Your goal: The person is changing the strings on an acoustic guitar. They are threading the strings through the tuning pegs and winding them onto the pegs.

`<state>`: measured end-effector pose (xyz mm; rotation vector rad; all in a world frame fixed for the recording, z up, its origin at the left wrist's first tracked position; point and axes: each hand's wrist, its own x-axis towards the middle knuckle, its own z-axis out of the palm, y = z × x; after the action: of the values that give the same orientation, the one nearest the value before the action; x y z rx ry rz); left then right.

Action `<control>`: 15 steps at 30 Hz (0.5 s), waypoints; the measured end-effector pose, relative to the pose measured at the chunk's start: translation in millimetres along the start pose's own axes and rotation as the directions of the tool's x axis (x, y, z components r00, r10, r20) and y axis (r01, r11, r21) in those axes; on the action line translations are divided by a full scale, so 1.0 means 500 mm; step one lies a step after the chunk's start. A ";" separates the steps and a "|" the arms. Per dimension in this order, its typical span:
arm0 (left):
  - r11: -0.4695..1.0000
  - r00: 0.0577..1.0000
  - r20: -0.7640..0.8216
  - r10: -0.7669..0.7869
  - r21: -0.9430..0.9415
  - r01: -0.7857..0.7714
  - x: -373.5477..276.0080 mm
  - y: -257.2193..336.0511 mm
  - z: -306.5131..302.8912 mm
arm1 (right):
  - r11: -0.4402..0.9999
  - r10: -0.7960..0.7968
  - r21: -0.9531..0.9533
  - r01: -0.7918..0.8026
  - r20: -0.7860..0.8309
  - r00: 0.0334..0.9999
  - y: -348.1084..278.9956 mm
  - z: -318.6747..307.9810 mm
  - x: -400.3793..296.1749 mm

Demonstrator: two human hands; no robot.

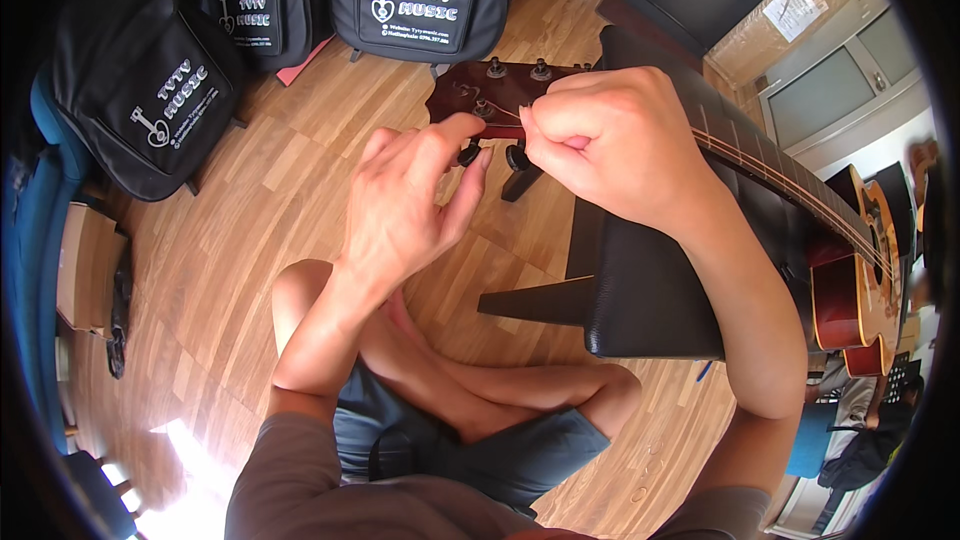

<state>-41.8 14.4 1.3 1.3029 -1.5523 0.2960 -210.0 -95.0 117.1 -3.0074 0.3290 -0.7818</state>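
The dark red headstock (452, 94) of an acoustic guitar juts past a black padded bench (652, 285). My left hand (405, 191) is at its near edge, thumb and index finger around a black tuning key (469, 153). Beside that is a second tuning key (517, 156), just left of my right hand (615, 139). That hand is closed in a fist, pinching a thin guitar string (507, 112) that runs to the string post (484, 108). Strings also run along the fretboard (780, 165) towards the guitar body (834, 300) at the right. My right hand hides part of the headstock and neck.
Black printed gig bags (176, 90) stand along the far left and back. A bench leg (536, 301) sticks out near my crossed legs (480, 390). Loose string coils (645, 476) lie on the wooden floor (225, 262). Another person's arm (874, 401) shows at far right.
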 end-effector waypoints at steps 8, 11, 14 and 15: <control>0.992 0.993 0.046 -0.105 -0.071 0.108 -0.001 0.009 -0.002 | 1.000 0.010 0.012 -0.010 0.003 1.000 -0.002 0.000 -0.001; 0.996 0.994 0.091 -0.067 -0.050 0.072 0.006 0.009 -0.014 | 0.999 0.007 0.034 -0.007 -0.015 1.000 0.004 0.004 -0.002; 0.995 0.971 0.229 0.066 -0.082 -0.049 0.021 -0.010 -0.048 | 0.999 0.012 0.046 -0.010 -0.031 0.999 0.008 0.006 -0.004; 0.995 0.973 0.215 0.086 -0.059 -0.075 0.020 -0.014 -0.051 | 0.999 0.011 0.051 -0.009 -0.034 0.999 0.008 0.008 -0.003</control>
<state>-20.8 24.2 17.5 1.2675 -1.7890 0.1680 -210.4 -98.8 112.6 -2.9457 0.3200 -0.8289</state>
